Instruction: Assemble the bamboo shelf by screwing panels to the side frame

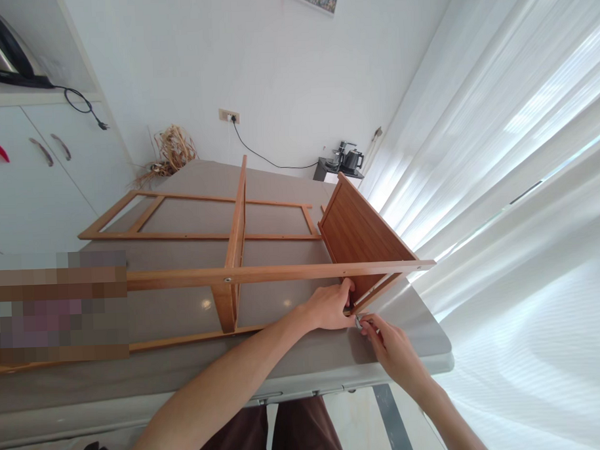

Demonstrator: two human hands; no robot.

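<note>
A partly assembled wooden shelf frame [282, 273] lies on its side on the grey tabletop. Its slatted panel [364, 229] stands at the right end, and a wooden divider [237, 217] rises near the middle. My left hand [331, 306] is closed around the panel's lower near corner, where the side rail meets it. Just right of it, my right hand [390, 343] pinches a small shiny metal piece [358, 323] against that corner. Its exact kind is too small to make out, and the fingers partly cover it.
The grey table [421, 319] ends close to the right of my hands, beside white curtains [527, 243]. Dried stalks [172, 151] stand behind its far left corner. A kettle [6, 51] sits on the left cabinet. A pixelated patch [57, 306] hides the frame's left end.
</note>
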